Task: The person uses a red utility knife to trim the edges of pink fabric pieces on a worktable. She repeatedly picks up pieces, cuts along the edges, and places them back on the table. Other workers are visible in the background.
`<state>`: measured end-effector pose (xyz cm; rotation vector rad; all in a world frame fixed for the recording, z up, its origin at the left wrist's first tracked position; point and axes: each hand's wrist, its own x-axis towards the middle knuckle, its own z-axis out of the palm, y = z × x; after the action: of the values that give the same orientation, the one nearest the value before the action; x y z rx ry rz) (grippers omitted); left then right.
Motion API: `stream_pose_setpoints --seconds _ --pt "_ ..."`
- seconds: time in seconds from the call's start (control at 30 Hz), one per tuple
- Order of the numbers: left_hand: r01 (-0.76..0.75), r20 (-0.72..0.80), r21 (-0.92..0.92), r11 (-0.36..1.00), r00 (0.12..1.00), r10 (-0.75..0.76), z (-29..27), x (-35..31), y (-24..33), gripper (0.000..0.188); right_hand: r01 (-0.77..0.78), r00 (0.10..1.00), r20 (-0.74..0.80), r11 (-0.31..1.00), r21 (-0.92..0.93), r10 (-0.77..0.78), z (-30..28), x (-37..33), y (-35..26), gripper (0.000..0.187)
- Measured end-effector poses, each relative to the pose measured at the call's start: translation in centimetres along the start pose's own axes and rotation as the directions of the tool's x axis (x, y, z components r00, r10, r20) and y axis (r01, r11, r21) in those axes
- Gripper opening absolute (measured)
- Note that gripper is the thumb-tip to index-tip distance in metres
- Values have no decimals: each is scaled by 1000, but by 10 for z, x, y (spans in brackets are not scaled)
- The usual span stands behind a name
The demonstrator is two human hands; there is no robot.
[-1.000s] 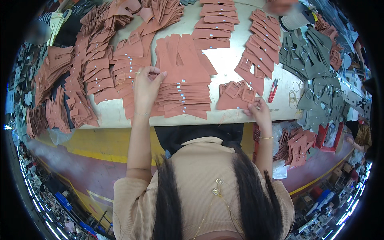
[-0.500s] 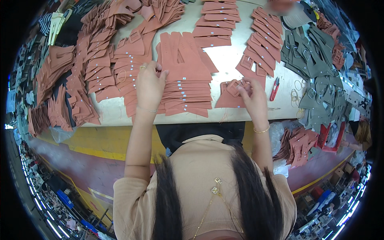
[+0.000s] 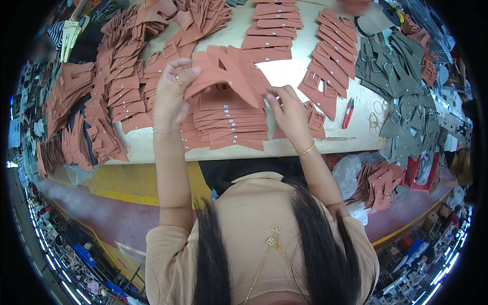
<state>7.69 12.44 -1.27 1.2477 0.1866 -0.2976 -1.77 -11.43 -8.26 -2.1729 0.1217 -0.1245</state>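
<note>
In my left hand (image 3: 173,96), thumb and fingers pinch the left edge of a terracotta leather piece (image 3: 216,73), which arches up off the stack. It has slits and rows of small holes at its far end. My right hand (image 3: 291,112) is closed, with its fingertips at the right edge of the terracotta leather there; the pinch itself is partly hidden. Beneath lies a fanned stack of similar pieces (image 3: 231,127) with small white labels. Partly behind my right hand rests a terracotta piece with a covered buckle (image 3: 316,119).
Fanned rows of terracotta pieces (image 3: 124,84) cover the table's left, with more at the far side (image 3: 272,33) and right (image 3: 335,51). Dark green buckled pieces (image 3: 391,66) lie far right. Red-handled snips (image 3: 348,113) and rubber bands (image 3: 375,124) are nearer. Below hangs a clear plastic bag (image 3: 347,175).
My left hand has lifted the top piece's near edge, which lay flat before. My right hand has left the buckled piece and moved left to the leather's edge.
</note>
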Motion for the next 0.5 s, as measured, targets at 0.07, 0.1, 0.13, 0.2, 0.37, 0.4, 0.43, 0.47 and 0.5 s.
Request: stream_pose_setpoints --seconds 0.07,0.1,0.13,0.2,0.37,0.4,0.43,0.47,0.5 --pt "-63 -2 -32 997 998 63 2 -3 13 32 12 1000 4 1000 -6 -12 9 4 -3 30" --pt "-110 3 -50 993 994 110 3 -5 19 32 36 999 -4 999 1 -36 14 5 -4 32" --pt "-156 8 -69 985 988 157 2 -6 25 33 33 999 10 999 -33 -33 17 6 -6 35" --pt "-267 -47 -69 961 963 264 -2 -11 35 35 63 998 16 996 -63 -62 24 8 -9 40" --pt "-422 -194 36 906 886 421 -24 -30 58 38 67 998 -2 984 -165 -68 32 13 -15 45" --pt "-444 -245 38 895 865 439 -28 -32 61 39 72 997 -8 983 -170 -75 33 13 -16 45" --pt "-446 -278 74 892 850 448 -31 -36 63 38 80 996 -14 977 -199 -84 33 13 -18 45" --pt "-447 -311 109 888 833 457 -35 -40 66 38 87 995 -21 970 -228 -94 33 12 -19 44" --pt "-446 -342 143 884 816 467 -38 -44 69 38 102 993 -36 962 -252 -115 33 11 -20 43"
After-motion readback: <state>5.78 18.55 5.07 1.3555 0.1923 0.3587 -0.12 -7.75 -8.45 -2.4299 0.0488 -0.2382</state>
